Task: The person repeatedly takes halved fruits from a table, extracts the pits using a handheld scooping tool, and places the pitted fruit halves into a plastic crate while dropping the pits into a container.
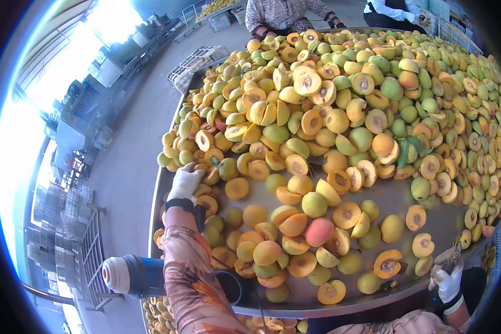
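My left hand, in a white glove, reaches over the left edge of the heap, its fingers slightly apart and touching the fruit beside a halved yellow fruit. At the lower right, my right hand, also gloved in white, is closed around a brownish-grey thing that I cannot make out. Whole and halved yellow-green fruits with brown centres lie between the hands, among them a pink-red one and a cut half. Green leaves rest on the heap.
The metal table has a raised rim. A blue and white cylinder and a dark round cup are near my left sleeve. Across the table are two people. Crates stand behind the left corner.
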A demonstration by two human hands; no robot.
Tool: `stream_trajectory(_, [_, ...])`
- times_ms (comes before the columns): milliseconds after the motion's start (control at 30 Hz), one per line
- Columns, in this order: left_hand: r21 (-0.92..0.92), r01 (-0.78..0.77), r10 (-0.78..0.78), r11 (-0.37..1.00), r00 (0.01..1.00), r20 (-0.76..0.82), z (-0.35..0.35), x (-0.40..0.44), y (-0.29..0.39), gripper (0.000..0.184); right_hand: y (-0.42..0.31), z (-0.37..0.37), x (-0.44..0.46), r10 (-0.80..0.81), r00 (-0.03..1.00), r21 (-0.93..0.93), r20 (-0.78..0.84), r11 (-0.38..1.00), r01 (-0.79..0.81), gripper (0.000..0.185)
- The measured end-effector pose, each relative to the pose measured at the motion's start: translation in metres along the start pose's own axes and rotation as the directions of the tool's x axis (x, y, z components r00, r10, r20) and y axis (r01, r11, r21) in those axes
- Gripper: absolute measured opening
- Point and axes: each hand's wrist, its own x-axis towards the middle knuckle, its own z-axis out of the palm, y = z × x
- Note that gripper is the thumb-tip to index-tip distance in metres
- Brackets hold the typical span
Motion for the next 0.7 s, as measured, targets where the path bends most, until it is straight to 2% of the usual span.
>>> stream_trajectory(67, [-0.251, 0.065, -0.068, 0.966, 0.998, -0.002, 0.022, -0.030, 0.052, 0.057, -0.001, 0.001, 0.001, -0.023, 0.999, 0.011, 0.023, 1.000, 0.023, 0.025])
stream_trajectory(133, [-0.366, 0.068, -0.052, 0.928, 0.997, 0.053, 0.047, -0.017, 0.037, 0.058, -0.003, 0.000, 0.002, -0.036, 0.997, 0.020, 0.065, 0.999, 0.034, 0.027])
stream_trajectory(167, [-0.407, 0.000, 0.023, 0.913, 0.998, 0.051, 0.057, -0.021, 0.039, 0.058, -0.005, 0.000, 0.002, -0.036, 0.995, 0.023, 0.096, 0.999, 0.034, 0.028])
stream_trajectory(200, [-0.224, -0.075, 0.089, 0.972, 0.995, 0.051, 0.061, -0.031, 0.056, 0.057, -0.007, -0.001, 0.003, -0.036, 0.991, 0.025, 0.130, 0.999, 0.033, 0.028])
stream_trajectory(267, [-0.202, 0.057, -0.032, 0.978, 0.992, 0.124, 0.070, -0.039, 0.076, 0.057, -0.006, -0.003, 0.003, -0.054, 0.987, 0.031, 0.153, 0.998, 0.050, 0.028])
stream_trajectory(333, [-0.275, 0.008, 0.042, 0.961, 0.984, 0.176, 0.089, -0.054, 0.090, 0.056, -0.009, -0.003, 0.003, -0.056, 0.984, 0.049, 0.171, 0.998, 0.048, 0.027])
stream_trajectory(367, [-0.120, -0.075, 0.088, 0.990, 0.990, 0.113, 0.098, -0.063, 0.097, 0.053, -0.010, -0.002, 0.001, -0.059, 0.981, 0.063, 0.184, 0.997, 0.048, 0.026])
stream_trajectory(400, [-0.166, -0.140, 0.155, 0.976, 0.985, 0.079, 0.106, -0.073, 0.101, 0.051, -0.012, -0.002, 0.001, -0.063, 0.978, 0.074, 0.197, 0.996, 0.049, 0.026])
stream_trajectory(467, [-0.006, -0.170, 0.170, 0.985, 0.983, 0.063, 0.105, -0.108, 0.146, 0.051, -0.016, -0.001, 0.002, -0.076, 0.974, 0.080, 0.214, 0.995, 0.060, 0.025])
stream_trajectory(600, [-0.365, -0.024, 0.148, 0.931, 0.938, 0.314, 0.128, -0.123, 0.175, 0.063, -0.016, -0.002, 0.002, -0.097, 0.969, 0.056, 0.229, 0.995, 0.086, 0.022])
stream_trajectory(633, [-0.328, -0.080, 0.178, 0.941, 0.942, 0.284, 0.138, -0.125, 0.176, 0.063, -0.016, -0.002, 0.002, -0.106, 0.967, 0.048, 0.234, 0.994, 0.098, 0.022])
stream_trajectory(700, [-0.186, -0.147, 0.205, 0.971, 0.916, 0.345, 0.138, -0.156, 0.215, 0.066, -0.019, -0.003, 0.003, -0.102, 0.965, 0.049, 0.243, 0.995, 0.093, 0.021])
